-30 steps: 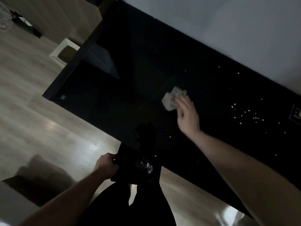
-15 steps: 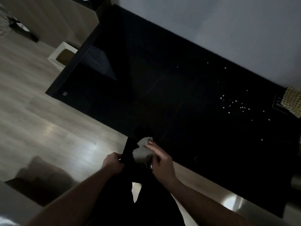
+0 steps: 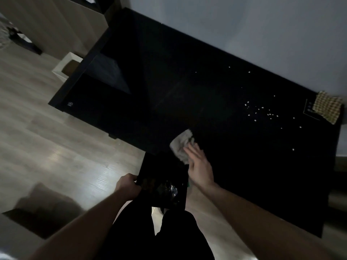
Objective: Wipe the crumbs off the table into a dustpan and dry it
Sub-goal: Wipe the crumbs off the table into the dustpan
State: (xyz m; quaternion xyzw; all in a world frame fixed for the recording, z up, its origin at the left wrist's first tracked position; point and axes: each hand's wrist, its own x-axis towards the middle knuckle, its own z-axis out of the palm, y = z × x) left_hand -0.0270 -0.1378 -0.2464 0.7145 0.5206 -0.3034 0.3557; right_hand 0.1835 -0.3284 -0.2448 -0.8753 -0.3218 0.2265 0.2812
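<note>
- Dark trouser legs [image 3: 150,237] fill the bottom of the view, their outline lost in shadow.
- The left hand [image 3: 126,186] has its grip curled round the near-left edge of a black dustpan [image 3: 163,180], held just below the worktop's front edge; something shiny glints inside, too dim to identify.
- The right hand [image 3: 200,166], fingers straight, presses a crumpled pale cloth [image 3: 181,145] onto the worktop [image 3: 206,94] beside the dustpan.
- The worktop is black, glossy and rectangular.
- Pale crumbs [image 3: 261,111] lie scattered well right of the cloth.
- A woven checked mat [image 3: 327,106] sits at the far-right corner, against the wall.
- A white bin [image 3: 64,69] stands on the wood-plank floor [image 3: 47,143] beyond the worktop's left end, partly hidden.
</note>
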